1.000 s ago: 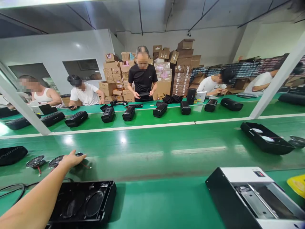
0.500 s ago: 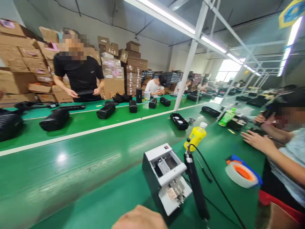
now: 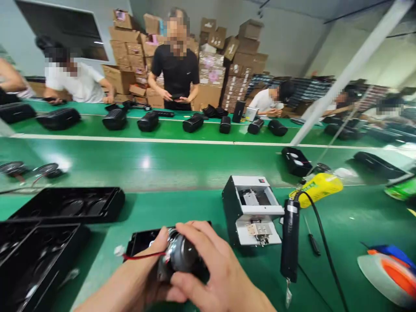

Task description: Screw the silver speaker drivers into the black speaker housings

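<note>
Both my hands hold a round speaker driver (image 3: 180, 256) with a red wire, low in the middle of the head view. My left hand (image 3: 147, 271) grips it from the left with the thumb on its top. My right hand (image 3: 211, 273) wraps round it from the right. Under them lies a black speaker housing (image 3: 139, 243) on the green bench (image 3: 182, 208).
More black housings (image 3: 69, 203) lie to the left, loose drivers (image 3: 47, 170) beyond them. A white screw feeder box (image 3: 251, 212), a hanging black electric screwdriver (image 3: 290, 240), a yellow bottle (image 3: 316, 188) and a tape roll (image 3: 388, 273) stand right. Other people work across the conveyor (image 3: 195, 151).
The view swung right, then back down to the bench. My left hand left the loose drivers on the belt, and both hands now hold a driver over a housing.
</note>
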A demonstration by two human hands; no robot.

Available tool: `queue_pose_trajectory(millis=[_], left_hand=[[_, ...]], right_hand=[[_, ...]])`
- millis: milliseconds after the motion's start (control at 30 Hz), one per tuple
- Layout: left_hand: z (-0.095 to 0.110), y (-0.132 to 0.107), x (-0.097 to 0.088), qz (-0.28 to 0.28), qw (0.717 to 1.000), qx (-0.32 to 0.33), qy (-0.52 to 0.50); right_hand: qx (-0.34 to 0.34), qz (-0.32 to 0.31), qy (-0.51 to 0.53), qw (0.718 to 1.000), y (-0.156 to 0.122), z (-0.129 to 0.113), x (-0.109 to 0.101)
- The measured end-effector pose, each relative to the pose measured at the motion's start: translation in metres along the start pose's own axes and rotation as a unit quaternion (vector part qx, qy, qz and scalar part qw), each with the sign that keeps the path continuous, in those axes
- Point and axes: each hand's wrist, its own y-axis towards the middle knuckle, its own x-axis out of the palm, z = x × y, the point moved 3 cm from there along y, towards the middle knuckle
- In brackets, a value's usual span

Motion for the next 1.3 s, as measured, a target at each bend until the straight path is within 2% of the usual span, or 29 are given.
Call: queue_pose_trajectory(millis=[67, 100, 167, 200, 233, 300, 333, 400, 467, 567, 700, 1000, 1300], left_hand=[[0.001, 0.002, 0.015, -0.039, 0.999, 0.007, 0.01], [0.003, 0.003, 0.018, -0.049, 0.997, 0.027, 0.047], [0.009, 0.004, 0.012, -0.02, 0.976, 0.118, 0.184], [0.012, 0.003, 0.004, 0.027, 0.946, 0.179, 0.27], [0.015, 0.001, -0.006, 0.087, 0.899, 0.243, 0.355], [0.015, -0.005, -0.027, 0.191, 0.781, 0.337, 0.491], [0.013, -0.007, -0.036, 0.216, 0.729, 0.36, 0.54], [0.003, -0.006, -0.05, 0.208, 0.663, 0.374, 0.614], [-0.009, -0.002, -0.059, 0.174, 0.633, 0.366, 0.66], [-0.022, 0.004, -0.067, 0.168, 0.616, 0.352, 0.685], [-0.028, 0.008, -0.073, 0.175, 0.613, 0.349, 0.687], [-0.032, 0.014, -0.08, 0.164, 0.648, 0.344, 0.659], [-0.034, 0.016, -0.081, 0.175, 0.67, 0.357, 0.627]], right_hand=[[0.031, -0.032, 0.011, 0.999, -0.006, -0.004, -0.012], [0.049, -0.045, 0.019, 0.998, -0.008, -0.004, -0.018], [0.076, -0.062, 0.033, 0.995, -0.01, -0.001, -0.03], [0.083, -0.064, 0.03, 0.994, -0.011, 0.003, -0.036], [0.091, -0.062, 0.019, 0.994, -0.012, 0.009, -0.041], [0.109, -0.051, -0.019, 0.993, -0.013, 0.022, -0.048], [0.119, -0.049, -0.039, 0.991, -0.013, 0.029, -0.05], [0.133, -0.06, -0.068, 0.987, -0.014, 0.038, -0.049], [0.132, -0.089, -0.101, 0.982, -0.014, 0.042, -0.041], [0.115, -0.136, -0.163, 0.97, -0.013, 0.043, -0.026], [0.101, -0.178, -0.243, 0.948, -0.009, 0.047, -0.012], [0.083, -0.243, -0.329, 0.909, 0.001, 0.048, -0.001], [0.049, -0.285, -0.357, 0.888, 0.011, 0.047, 0.011]])
